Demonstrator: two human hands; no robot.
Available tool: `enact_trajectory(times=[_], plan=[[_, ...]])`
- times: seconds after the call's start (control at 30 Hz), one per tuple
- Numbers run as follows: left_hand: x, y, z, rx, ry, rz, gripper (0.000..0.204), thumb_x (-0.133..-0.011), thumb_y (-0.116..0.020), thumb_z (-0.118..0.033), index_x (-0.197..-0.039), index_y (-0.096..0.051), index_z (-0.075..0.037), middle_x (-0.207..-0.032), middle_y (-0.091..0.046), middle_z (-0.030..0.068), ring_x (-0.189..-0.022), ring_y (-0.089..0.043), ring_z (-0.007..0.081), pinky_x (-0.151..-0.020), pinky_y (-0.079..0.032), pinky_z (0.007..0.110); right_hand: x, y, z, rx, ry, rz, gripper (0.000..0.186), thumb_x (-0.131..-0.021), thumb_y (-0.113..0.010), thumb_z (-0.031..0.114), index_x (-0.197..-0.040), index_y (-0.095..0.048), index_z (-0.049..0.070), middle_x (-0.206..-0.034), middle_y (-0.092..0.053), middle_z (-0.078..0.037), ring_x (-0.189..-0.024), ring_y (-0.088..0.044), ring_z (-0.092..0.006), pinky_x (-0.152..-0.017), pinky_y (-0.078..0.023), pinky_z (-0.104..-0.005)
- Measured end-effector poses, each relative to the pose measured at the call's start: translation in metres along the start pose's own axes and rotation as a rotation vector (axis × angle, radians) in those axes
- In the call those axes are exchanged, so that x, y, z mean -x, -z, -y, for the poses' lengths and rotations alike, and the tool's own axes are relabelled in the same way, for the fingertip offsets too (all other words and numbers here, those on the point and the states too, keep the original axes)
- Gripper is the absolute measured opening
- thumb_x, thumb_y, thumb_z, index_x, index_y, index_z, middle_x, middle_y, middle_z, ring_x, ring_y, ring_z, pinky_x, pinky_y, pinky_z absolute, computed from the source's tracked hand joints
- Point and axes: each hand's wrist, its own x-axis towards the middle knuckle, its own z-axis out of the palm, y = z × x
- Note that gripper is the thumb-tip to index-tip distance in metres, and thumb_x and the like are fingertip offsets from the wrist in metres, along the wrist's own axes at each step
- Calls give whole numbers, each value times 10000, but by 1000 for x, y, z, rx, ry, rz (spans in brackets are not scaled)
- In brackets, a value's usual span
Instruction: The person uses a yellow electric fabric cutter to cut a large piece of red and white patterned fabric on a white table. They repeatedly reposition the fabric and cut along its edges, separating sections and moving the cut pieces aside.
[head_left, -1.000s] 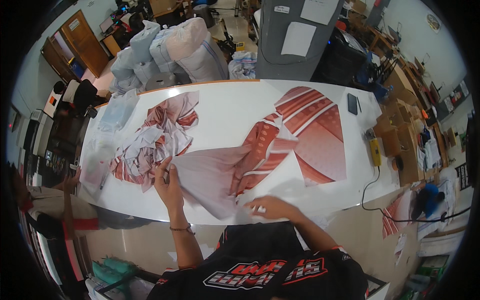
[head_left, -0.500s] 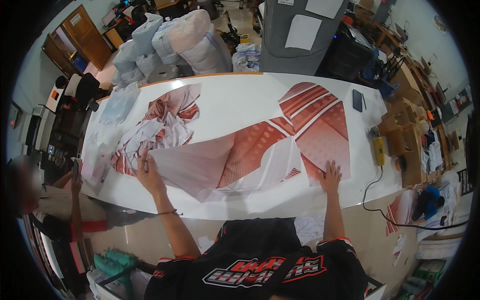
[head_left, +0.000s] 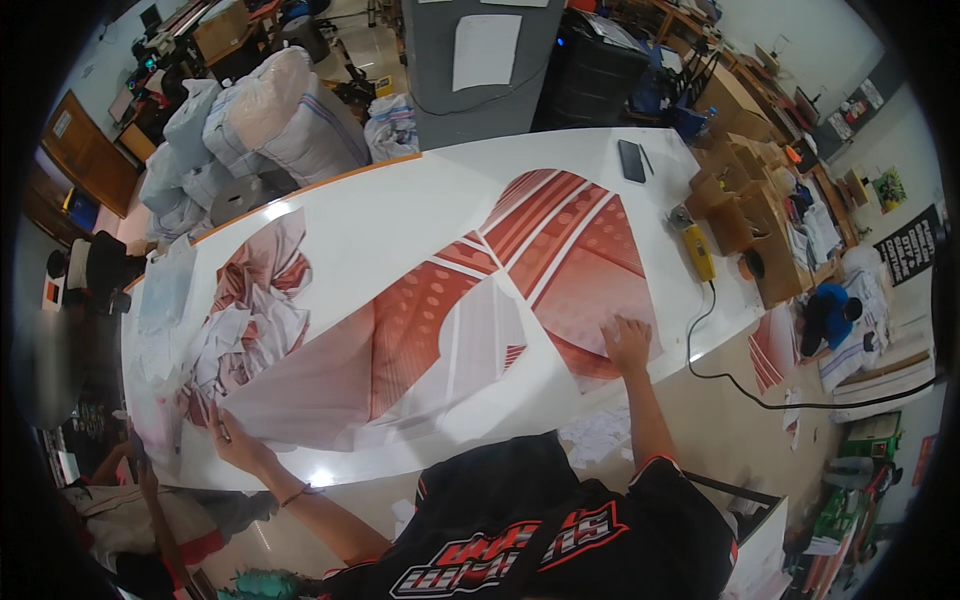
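A long printed fabric panel (head_left: 405, 305) in red, white and greyish pink lies across the white table, its near side partly turned over to a pale face. At its left end is my left hand (head_left: 240, 445), fingers stretched out along the fabric edge; whether the thumb presses on the cloth is unclear. My right hand (head_left: 628, 345) rests palm down, fingers extended, on a second red-and-white fabric panel (head_left: 580, 250) at the right. Beyond my left hand sits a crumpled heap of similar fabric (head_left: 250, 330).
A phone (head_left: 631, 161) lies at the far right of the table (head_left: 385, 210). Near it is a yellow corded tool (head_left: 697, 250), its black cable running off to the right. Clear plastic bags (head_left: 165, 290) cover the left end. Another person (head_left: 130, 510) is at the left.
The whole view has swung, so the table now appears tilted and shifted left. Both hands keep about the same places on the fabric; my right fingers look closer together.
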Motion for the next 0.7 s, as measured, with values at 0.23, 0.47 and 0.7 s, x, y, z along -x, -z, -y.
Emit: enact_trajectory(times=[0.23, 0.47, 0.7], plan=[[11, -28, -9, -99, -51, 11, 346, -1059, -579, -120, -1371, -687, -16, -1398, -645, 163, -1216, -636, 261, -1056, -510, 387, -120, -23, 10, -60, 110, -376, 688, -982, -667, 468, -1537, -511, 94, -1625, -443, -194, -1488, -398, -449, -1225, -311, -568], [11, -29, -18, -214, -115, 45, 369, -1072, -559, -136, -1395, -664, 8, -1452, -622, 179, -1274, -619, 276, -1106, -476, 394, -232, -31, 22, -39, 85, -346, 778, -1009, -573, 605, -1603, -447, 117, -1711, -331, -155, -1591, -231, -421, -1280, -169, -603], [41, -53, -27, -423, -187, 80, 424, -1078, -550, -171, -1446, -615, 29, -1485, -594, 205, -1328, -586, 291, -1125, -459, 402, -265, -48, -15, 69, 93, -391, 775, -1008, -538, 654, -1600, -464, 159, -1689, -386, -129, -1577, -263, -438, -1266, -181, -639]])
